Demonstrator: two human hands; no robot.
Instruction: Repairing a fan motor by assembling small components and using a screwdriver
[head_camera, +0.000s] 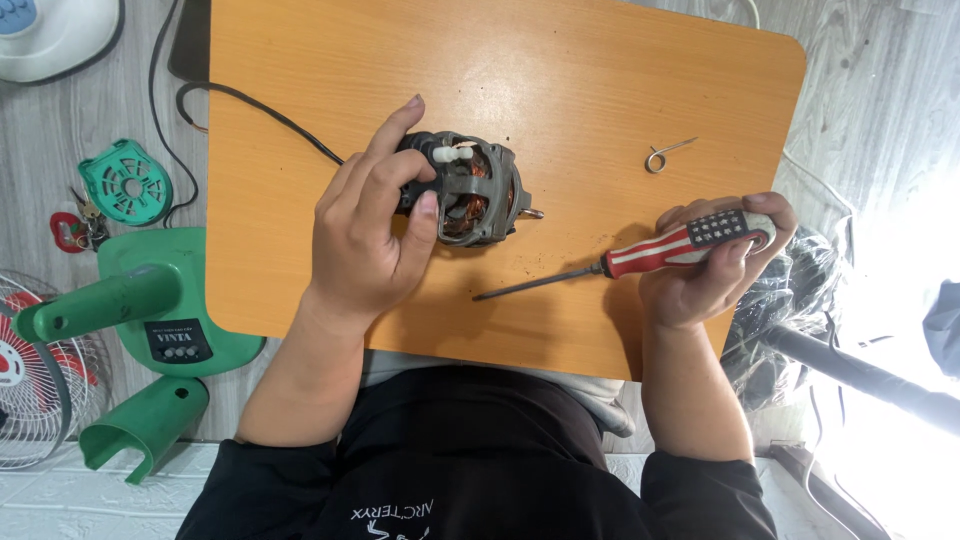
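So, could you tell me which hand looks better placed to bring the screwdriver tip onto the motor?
Probably the right hand: it already grips the screwdriver, its tip pointing toward the motor. The left hand is busy steadying the motor on the table.

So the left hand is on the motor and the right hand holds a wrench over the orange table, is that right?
Not quite. The head view shows the right hand holding a screwdriver, not a wrench. The rest stands: the left hand is on the motor over the orange table.
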